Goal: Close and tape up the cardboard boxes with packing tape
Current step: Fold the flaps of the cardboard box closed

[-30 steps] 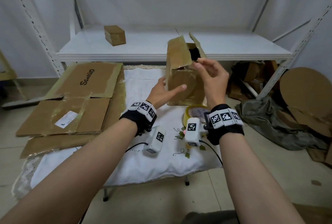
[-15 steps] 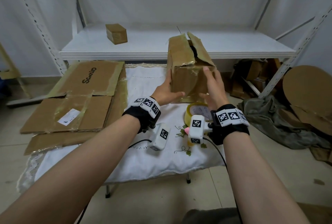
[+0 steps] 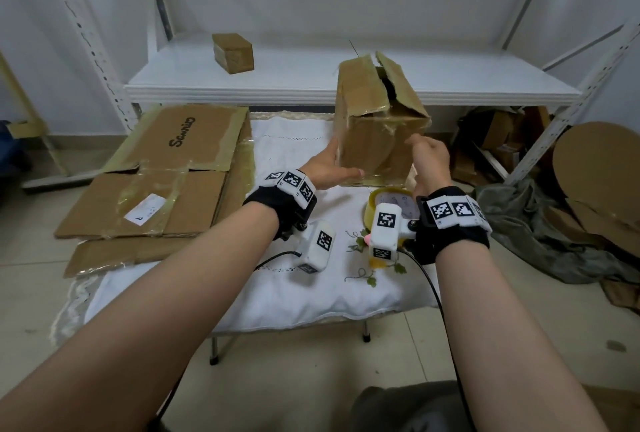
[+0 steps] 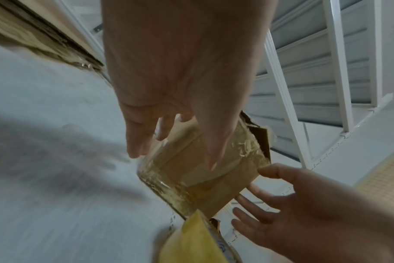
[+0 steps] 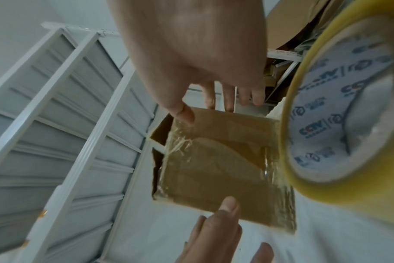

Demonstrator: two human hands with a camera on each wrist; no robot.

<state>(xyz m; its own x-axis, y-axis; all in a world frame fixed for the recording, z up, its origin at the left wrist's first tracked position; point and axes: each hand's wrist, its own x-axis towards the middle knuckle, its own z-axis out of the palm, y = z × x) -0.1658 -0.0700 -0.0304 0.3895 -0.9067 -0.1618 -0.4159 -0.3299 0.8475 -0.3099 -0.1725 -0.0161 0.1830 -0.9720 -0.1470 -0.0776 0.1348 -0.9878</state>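
A worn brown cardboard box (image 3: 375,130) stands on the white-clothed table (image 3: 277,279), old clear tape on its sides. Its two top flaps lean together, with a dark gap left between them. My left hand (image 3: 330,168) lies open against the box's lower left side, thumb across the front (image 4: 210,151). My right hand (image 3: 427,157) hovers by the right side with relaxed fingers, and its thumb tip (image 5: 184,113) is at the box's upper edge (image 5: 214,160). A yellow packing tape roll (image 3: 388,204) lies on the cloth just below my right wrist (image 5: 340,124).
A small closed box (image 3: 232,53) sits on the white shelf (image 3: 311,85) behind. Flattened cardboard sheets (image 3: 152,171) cover the table's left part. Grey cloth (image 3: 540,234), a cardboard disc (image 3: 602,168) and scraps lie on the floor at right, by a slanted shelf upright (image 3: 568,105).
The box, held up in both hands a second ago with flaps raised, has come down onto the table with flaps folded inward. My right hand has let go of the flaps and dropped beside the box.
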